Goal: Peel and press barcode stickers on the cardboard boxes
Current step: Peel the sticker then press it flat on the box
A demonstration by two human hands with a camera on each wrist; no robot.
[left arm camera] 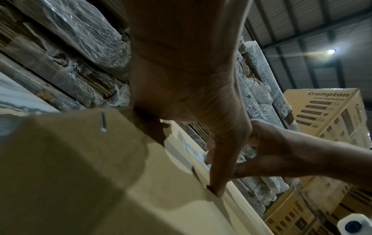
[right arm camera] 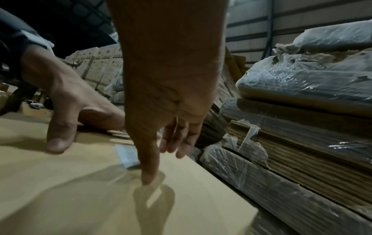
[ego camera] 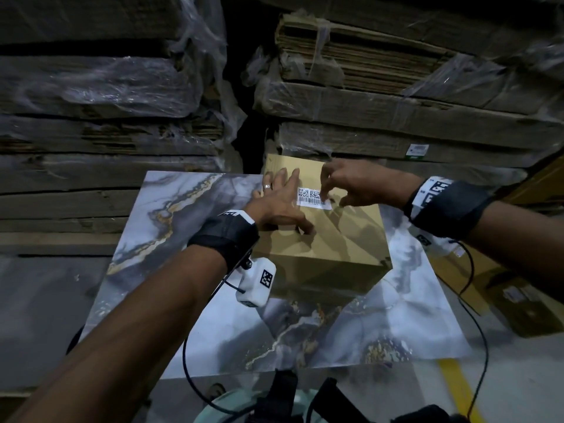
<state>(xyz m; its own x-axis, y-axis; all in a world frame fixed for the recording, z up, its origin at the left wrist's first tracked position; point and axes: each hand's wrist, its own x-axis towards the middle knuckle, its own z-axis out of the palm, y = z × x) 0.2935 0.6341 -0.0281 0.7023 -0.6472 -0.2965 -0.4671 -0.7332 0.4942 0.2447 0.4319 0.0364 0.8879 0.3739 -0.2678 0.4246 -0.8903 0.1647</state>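
Note:
A plain brown cardboard box [ego camera: 335, 239] stands on a marble-patterned table [ego camera: 183, 227]. On its top lies a white barcode sticker [ego camera: 312, 198]. My left hand [ego camera: 279, 199] rests flat on the box top just left of the sticker, fingers spread and thumb planted on the cardboard. My right hand [ego camera: 338, 184] hovers over the sticker's right end, its fingers [ego camera: 326, 195] pointing down onto that edge. In the right wrist view one straight fingertip [right arm camera: 149, 178] touches the box [right arm camera: 60, 190] beside the sticker [right arm camera: 126, 154]. The left wrist view shows the sticker [left arm camera: 193, 149] edge-on.
Tall stacks of flattened cardboard in plastic wrap [ego camera: 396, 87] rise right behind the table, more at the left [ego camera: 91, 87]. Brown boxes [ego camera: 518, 300] sit on the floor at the right. Printed cartons [left arm camera: 326, 114] are stacked further off. Black cables hang from both wrists.

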